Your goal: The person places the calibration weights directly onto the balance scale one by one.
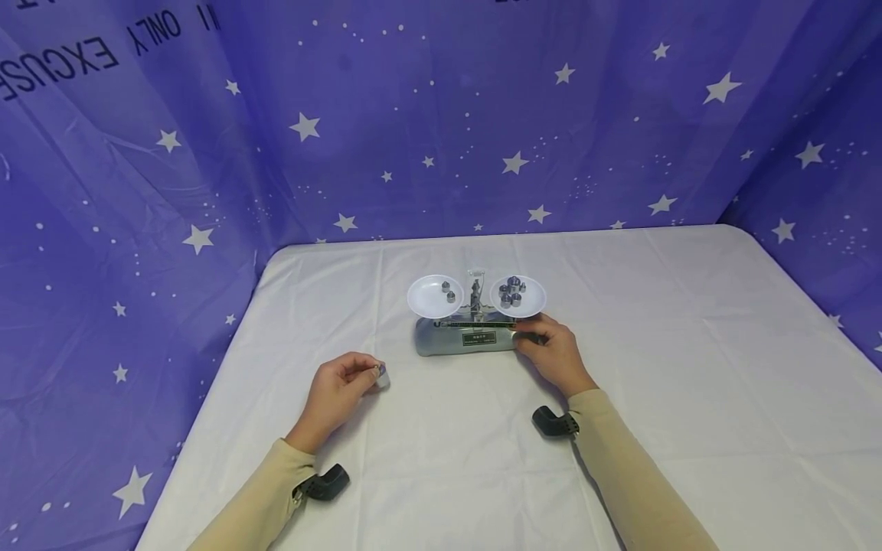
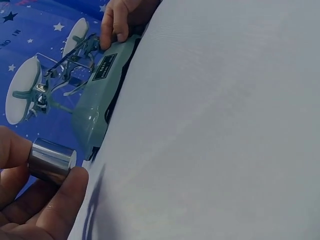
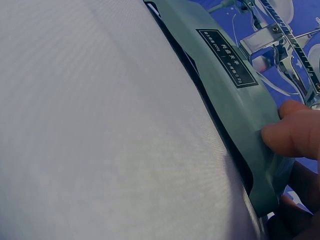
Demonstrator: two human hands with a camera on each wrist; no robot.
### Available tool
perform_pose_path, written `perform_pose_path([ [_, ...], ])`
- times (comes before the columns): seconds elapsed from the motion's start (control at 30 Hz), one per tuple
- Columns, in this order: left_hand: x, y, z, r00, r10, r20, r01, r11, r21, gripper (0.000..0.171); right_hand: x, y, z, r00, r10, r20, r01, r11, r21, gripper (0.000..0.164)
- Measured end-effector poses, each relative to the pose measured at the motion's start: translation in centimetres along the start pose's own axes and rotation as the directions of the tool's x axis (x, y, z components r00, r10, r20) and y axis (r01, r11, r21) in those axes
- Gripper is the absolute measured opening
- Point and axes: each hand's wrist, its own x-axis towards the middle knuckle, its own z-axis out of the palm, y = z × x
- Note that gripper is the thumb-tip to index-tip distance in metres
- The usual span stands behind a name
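A grey-green pan balance [image 1: 441, 341] stands on the table with two white pans. Two small metal weights [image 1: 451, 297] sit in its left pan [image 1: 422, 297], and several more weights [image 1: 514, 285] are grouped in the right pan [image 1: 535, 296]. My left hand [image 1: 338, 392] pinches a shiny cylindrical metal weight [image 2: 51, 161] between thumb and fingers, in front and to the left of the balance. At the base's right end, my right hand [image 1: 555, 357] grips it, with the thumb [image 3: 287, 135] on the front face and other fingers behind, partly hidden.
A white cloth [image 1: 448, 459] covers the table. Behind it and along the sides hangs a blue-purple curtain [image 1: 468, 115] with white stars. A black curved piece is strapped at each wrist, the left one [image 1: 327, 482] close above the cloth.
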Motion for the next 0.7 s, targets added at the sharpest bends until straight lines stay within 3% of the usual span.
perform_pose_path([
  [0.2, 0.4, 0.6, -0.4, 1.000, -0.017, -0.002, 0.016, 1.000, -0.023, 0.014, 0.1, 0.0, 0.2, 1.000, 0.004, 0.004, -0.004, 1.000, -0.003, 0.019],
  [0.5, 1.3, 2.4, -0.9, 0.999, -0.032, -0.006, 0.033, 0.999, 0.032, 0.015, 0.1, -0.1, 0.1, 1.000, 0.017, 0.003, -0.017, 1.000, -0.007, 0.018],
  [0.7, 2.1, 4.4, -1.7, 1.000, 0.015, 0.026, -0.017, 0.998, 0.054, 0.016, 0.0, -0.2, 0.0, 1.000, 0.010, -0.003, -0.011, 1.000, -0.014, 0.016],
])
